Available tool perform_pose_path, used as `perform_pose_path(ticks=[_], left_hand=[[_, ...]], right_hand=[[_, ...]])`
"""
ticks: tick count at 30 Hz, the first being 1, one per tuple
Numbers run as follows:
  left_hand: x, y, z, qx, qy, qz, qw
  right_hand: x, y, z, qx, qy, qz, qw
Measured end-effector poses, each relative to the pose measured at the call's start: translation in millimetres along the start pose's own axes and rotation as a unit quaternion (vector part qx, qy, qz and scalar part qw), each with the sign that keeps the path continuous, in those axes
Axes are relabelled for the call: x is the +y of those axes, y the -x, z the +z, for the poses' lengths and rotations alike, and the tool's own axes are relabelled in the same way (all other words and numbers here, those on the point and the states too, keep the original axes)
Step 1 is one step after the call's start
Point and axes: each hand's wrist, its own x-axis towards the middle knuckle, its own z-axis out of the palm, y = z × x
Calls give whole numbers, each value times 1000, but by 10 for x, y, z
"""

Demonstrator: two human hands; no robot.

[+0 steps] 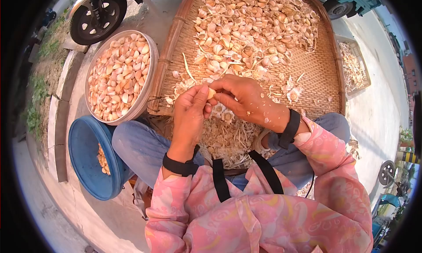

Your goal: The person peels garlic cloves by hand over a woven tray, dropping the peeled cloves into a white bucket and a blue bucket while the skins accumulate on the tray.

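A pale garlic clove (211, 93) is pinched between the fingertips of my left hand (191, 107), in front of my chest. My right hand (247, 99) meets it there, its thumb and fingers closed at the same clove. Small flakes of skin stick to the back of the right hand. Just beyond both hands lies a woven bamboo tray (327, 72), bearing a broad heap of garlic cloves (259, 20) with loose skins and dry stalks. Below the hands, between my knees, is a pile of garlic skins and root ends (228, 136).
Left of the tray stands a white bucket (154, 59) full of cloves. Nearer me, a blue bucket (81, 160) is tilted with some cloves inside. A crate (365, 79) of peelings sits at the right. A vehicle wheel (99, 18) stands behind the white bucket.
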Motion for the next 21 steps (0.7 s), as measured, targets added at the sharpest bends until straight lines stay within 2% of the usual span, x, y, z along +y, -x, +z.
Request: perform_pose_path(ticks=[10, 13, 16, 19, 20, 21], left_hand=[[-84, 120, 82, 51, -32, 19, 998], [-132, 103, 70, 57, -25, 30, 998], [-152, 140, 113, 62, -10, 8, 998], [-98, 159, 11, 31, 37, -23, 999], [-66, 139, -59, 17, 59, -34, 998], [-25, 100, -122, 40, 84, -41, 995]], right_hand=[[8, 100, 87, -63, 185, -46, 980], [-32, 82, 77, -66, 197, -44, 977], [7, -45, 29, -119, 221, 6, 968], [57, -82, -52, -171, 177, 65, 967], [219, -90, -38, -132, 223, 5, 966], [300, -181, -41, -87, 233, -23, 968]])
